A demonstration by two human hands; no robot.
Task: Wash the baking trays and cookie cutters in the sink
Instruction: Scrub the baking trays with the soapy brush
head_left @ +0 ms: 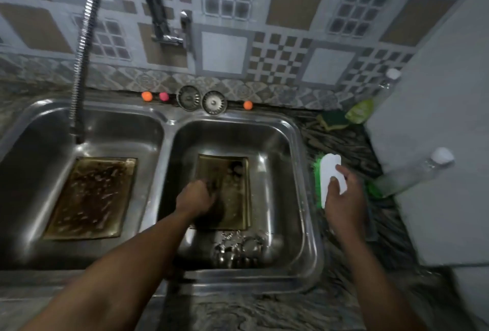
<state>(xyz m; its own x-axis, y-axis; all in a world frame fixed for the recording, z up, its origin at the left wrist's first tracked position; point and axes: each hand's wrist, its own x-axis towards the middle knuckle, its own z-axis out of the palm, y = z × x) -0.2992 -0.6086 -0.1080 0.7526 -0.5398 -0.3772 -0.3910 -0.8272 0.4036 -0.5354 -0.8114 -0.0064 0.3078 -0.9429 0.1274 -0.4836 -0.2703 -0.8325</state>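
Right grip (344, 198) curled round brush (329, 169); left grip (195, 197) curled on tray (235, 193), hold unclear. Steady tray, scrub firmly.

Two grimy brown trays lie flat in the sink (296, 145): left tray (90, 198) at frame left, right tray (235, 198) at centre, with shiny cookie cutters (238, 250) heaped just below it.

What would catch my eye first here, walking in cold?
The left tray and the right tray, both grimy, lie one in each basin of the sink; the left hand reaches onto the right tray. Right of the sink, the right hand grips a white brush with green bristles.
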